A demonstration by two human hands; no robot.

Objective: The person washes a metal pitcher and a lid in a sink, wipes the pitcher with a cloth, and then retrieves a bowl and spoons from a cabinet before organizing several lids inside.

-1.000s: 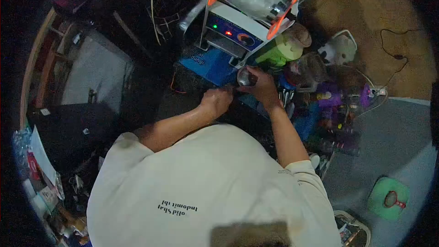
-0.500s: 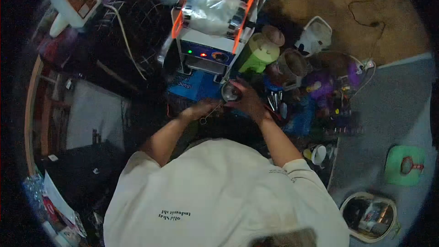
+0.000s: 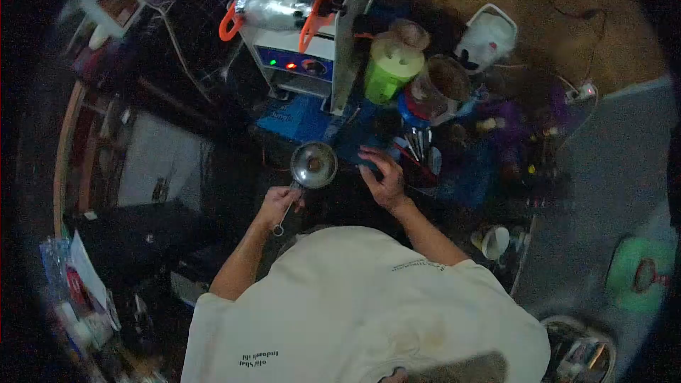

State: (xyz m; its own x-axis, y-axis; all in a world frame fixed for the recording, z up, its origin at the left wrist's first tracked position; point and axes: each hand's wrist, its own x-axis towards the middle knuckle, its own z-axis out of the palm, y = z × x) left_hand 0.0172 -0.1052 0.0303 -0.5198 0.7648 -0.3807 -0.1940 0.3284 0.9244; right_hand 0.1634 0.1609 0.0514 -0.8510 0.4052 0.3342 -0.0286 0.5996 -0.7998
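My left hand (image 3: 280, 206) is closed round the thin handle of a metal ladle (image 3: 314, 164). Its round, shiny bowl faces up with a small brownish patch at the middle, and the handle ends in a ring below my fist. To the right, my right hand (image 3: 386, 183) is held in the air with fingers apart and nothing in them. Close beside it are several spoons (image 3: 420, 143) standing in a holder. Beyond the ladle lies a blue printed sheet (image 3: 294, 120), under a machine (image 3: 294, 50) that carries a roll of clear film (image 3: 277, 1).
Right of the machine stand a green-yellow jug (image 3: 394, 71), a clear tub (image 3: 443, 85) and a white-handled container (image 3: 489, 39). A white cup (image 3: 494, 242) lies near my right elbow. On the floor at right is a green board (image 3: 638, 276).
My right hand has let go of the ladle's bowl and opened. My left hand has carried the ladle left and nearer to me. The view has shifted, with the machine now farther left.
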